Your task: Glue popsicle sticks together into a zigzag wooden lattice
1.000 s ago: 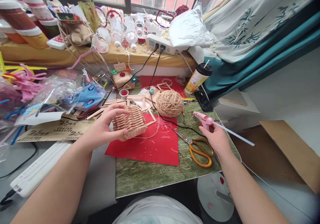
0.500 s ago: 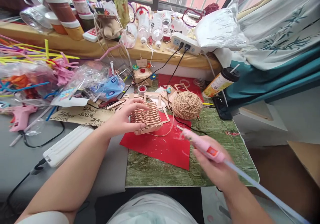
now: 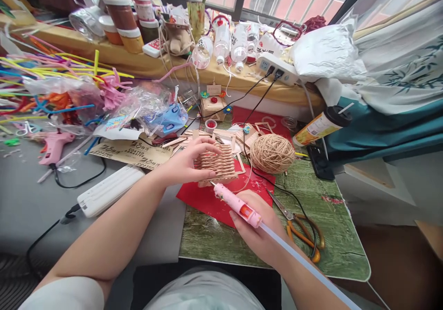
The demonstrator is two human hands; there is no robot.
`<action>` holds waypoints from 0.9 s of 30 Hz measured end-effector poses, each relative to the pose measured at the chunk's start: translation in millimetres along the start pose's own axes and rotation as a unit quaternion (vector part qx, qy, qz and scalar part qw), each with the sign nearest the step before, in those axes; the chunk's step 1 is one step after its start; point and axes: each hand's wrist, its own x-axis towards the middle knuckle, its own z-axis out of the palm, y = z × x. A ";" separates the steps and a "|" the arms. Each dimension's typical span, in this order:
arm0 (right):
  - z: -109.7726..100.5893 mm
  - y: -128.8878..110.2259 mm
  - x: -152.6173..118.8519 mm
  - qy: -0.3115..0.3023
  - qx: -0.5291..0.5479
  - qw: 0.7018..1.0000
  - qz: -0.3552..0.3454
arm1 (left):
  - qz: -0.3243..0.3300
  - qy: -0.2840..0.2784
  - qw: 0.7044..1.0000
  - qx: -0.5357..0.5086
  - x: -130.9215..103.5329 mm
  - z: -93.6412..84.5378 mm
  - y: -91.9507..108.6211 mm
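My left hand (image 3: 188, 163) grips a small box (image 3: 218, 161) from its left side, thumb along the near edge and fingers over the top. The box's sides look woven from twine around wooden sticks. In my right hand (image 3: 258, 224) is a pink hot glue gun (image 3: 237, 204), with a long translucent glue stick (image 3: 297, 257) running out of its back. The gun's metal tip is at the box's near edge, close to my left thumb; whether it touches cannot be made out. Beneath the box lies a red sheet (image 3: 200, 205).
A ball of twine (image 3: 272, 153) sits right of the box. Orange-handled scissors (image 3: 302, 231) lie beside my right hand, with a black cord across them. Behind are wooden sticks (image 3: 187, 137); a drink cup (image 3: 321, 123) and phone (image 3: 320, 162) stand at right. A second glue gun (image 3: 55, 147) lies far left.
My right hand has brought the glue gun left, up to the box's near edge, uncovering the scissors. My left hand still holds the box. The whole view has shifted to the left.
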 end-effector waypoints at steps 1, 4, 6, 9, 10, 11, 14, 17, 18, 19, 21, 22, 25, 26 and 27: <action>0.3 0.2 0.2 -0.001 -0.001 1.000 0.002 | 0.000 0.000 1.000 -0.002 -0.2 0.1 -0.4; 1.2 1.3 0.4 -0.002 -0.003 1.000 0.007 | 0.000 0.001 1.000 -0.009 -0.3 0.0 -0.7; 1.7 1.6 0.4 -0.005 -0.004 1.000 0.010 | 0.001 0.001 1.000 -0.014 -0.3 -0.2 -0.5; 1.9 1.1 0.7 -0.011 -0.002 1.000 0.017 | 0.002 -0.001 1.000 -0.017 -0.3 -0.2 -0.3; 1.8 0.8 0.9 -0.011 -0.001 1.000 0.017 | 0.003 0.000 1.000 -0.018 -0.4 -0.1 -0.3; 1.7 0.4 1.1 -0.011 -0.001 1.000 0.016 | 0.004 0.000 1.000 -0.017 -0.4 0.0 -0.3; 1.1 -0.7 1.5 -0.011 -0.003 1.000 0.011 | 0.006 0.002 1.000 -0.014 -0.5 0.2 -0.5; 0.8 -0.6 1.2 -0.017 -0.007 1.000 0.015 | 0.006 -0.001 1.000 -0.014 -0.5 -0.1 -0.8; 0.7 -0.2 1.0 -0.020 -0.008 1.000 0.017 | 0.005 -0.002 1.000 -0.016 -0.5 -0.2 -0.8; 0.7 0.4 0.9 -0.022 -0.009 1.000 0.018 | 0.004 -0.002 1.000 -0.017 -0.4 -0.3 -0.9; 0.6 1.8 0.8 -0.026 -0.010 0.999 0.015 | 0.004 -0.002 1.000 -0.018 -0.4 -0.6 -1.0; 0.5 2.5 0.9 -0.028 -0.009 1.000 0.012 | 0.005 -0.002 1.000 -0.017 -0.4 -0.6 -1.0; 0.0 3.9 1.3 -0.029 -0.004 1.000 0.011 | 0.010 -0.001 1.000 -0.016 -0.4 -0.8 -1.4; -0.3 4.0 1.2 -0.028 -0.003 1.000 0.013 | 0.011 -0.001 1.000 -0.016 -0.4 -0.8 -1.6; -0.6 4.1 1.0 -0.028 -0.002 0.999 0.016 | 0.012 -0.001 1.000 -0.016 -0.3 -0.8 -1.6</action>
